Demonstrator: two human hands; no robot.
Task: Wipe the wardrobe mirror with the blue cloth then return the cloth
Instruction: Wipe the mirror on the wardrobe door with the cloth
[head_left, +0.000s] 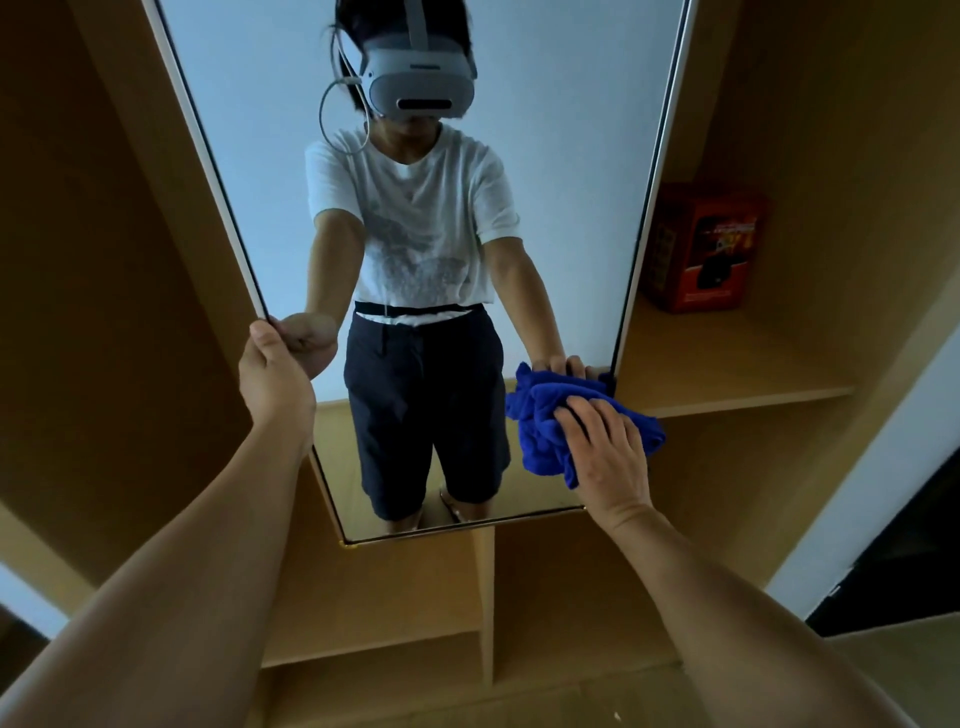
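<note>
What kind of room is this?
Probably a bedroom or dressing area: a tall mirror hangs on a wooden wardrobe with open shelves, one holding a red box.

A tall, narrow wardrobe mirror (545, 208) with a thin dark-and-white frame stands open between pale wooden shelves, its glass reflecting a standing person. A crumpled bright-blue microfibre cloth (540, 421) is bunched against the glass at the mirror's four o'clock edge, its folds spilling past the frame.
</note>
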